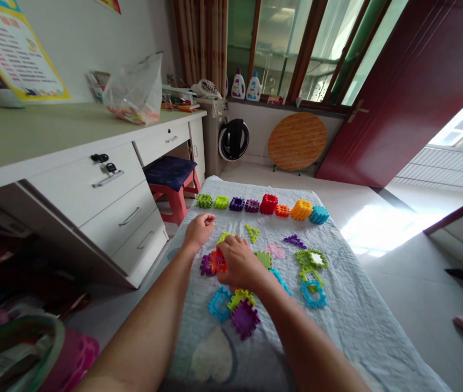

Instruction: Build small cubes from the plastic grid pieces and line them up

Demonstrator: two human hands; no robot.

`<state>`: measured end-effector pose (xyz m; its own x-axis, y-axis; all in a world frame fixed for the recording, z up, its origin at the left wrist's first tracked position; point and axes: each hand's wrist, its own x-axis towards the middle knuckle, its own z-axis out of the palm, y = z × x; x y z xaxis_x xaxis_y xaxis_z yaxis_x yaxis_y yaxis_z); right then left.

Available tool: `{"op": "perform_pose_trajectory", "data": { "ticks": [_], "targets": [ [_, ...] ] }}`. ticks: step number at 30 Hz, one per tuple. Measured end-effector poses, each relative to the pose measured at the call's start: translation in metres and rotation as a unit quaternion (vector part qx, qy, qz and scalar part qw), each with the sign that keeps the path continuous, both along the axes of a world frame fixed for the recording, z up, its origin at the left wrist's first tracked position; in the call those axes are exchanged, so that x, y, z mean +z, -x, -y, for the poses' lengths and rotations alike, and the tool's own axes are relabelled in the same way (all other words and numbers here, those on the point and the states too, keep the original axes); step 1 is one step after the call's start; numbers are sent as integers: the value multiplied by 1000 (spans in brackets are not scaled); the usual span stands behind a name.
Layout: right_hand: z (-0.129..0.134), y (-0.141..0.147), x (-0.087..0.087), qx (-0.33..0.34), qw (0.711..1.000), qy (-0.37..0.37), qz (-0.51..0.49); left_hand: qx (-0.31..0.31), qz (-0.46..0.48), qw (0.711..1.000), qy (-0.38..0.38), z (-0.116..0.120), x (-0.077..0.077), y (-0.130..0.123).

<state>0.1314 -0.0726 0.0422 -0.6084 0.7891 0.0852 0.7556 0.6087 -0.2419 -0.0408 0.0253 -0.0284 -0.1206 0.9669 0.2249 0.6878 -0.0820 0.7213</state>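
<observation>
R hand (239,262) has thumb + fingers closed on an orange notched tile (217,262), approx. mid-cloth (317,340), right beside a purple lattice tile (206,265). L hand (200,228) is loosely curled nearby; no pc. visible in it, but can't tell for sure what's inside the fingers. Tile looks like light, stiff plastic, prob. a bit slick on the flats, not esp. fragile. Best hold: opp. edges, w/ fingertips off the teeth, as those could snag neighbouring pcs.
</observation>
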Motion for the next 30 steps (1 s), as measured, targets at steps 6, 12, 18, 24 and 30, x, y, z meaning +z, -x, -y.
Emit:
{"op": "perform_pose_trajectory", "data": {
  "ticks": [6, 12, 18, 24, 30],
  "targets": [
    [-40, -79, 13, -154, 988, -15, 17, 6, -20, 1000, 15, 0, 0, 0],
    [-63, -127, -12, -179, 974, 72, 116, 9, -28, 1000, 10, 1, 3, -1],
    [-66, -131, -15, -163, 980, 60, 101, 1, -40, 999, 15, 1, 3, -1],
    [-68, -127, -11, -142, 981, 60, 115, 0, -39, 999, 14, 2, 3, -1],
    [-71, -123, -13, -132, 980, 42, 143, -1, -47, 999, 14, 1, 2, 0]
  ]
}}
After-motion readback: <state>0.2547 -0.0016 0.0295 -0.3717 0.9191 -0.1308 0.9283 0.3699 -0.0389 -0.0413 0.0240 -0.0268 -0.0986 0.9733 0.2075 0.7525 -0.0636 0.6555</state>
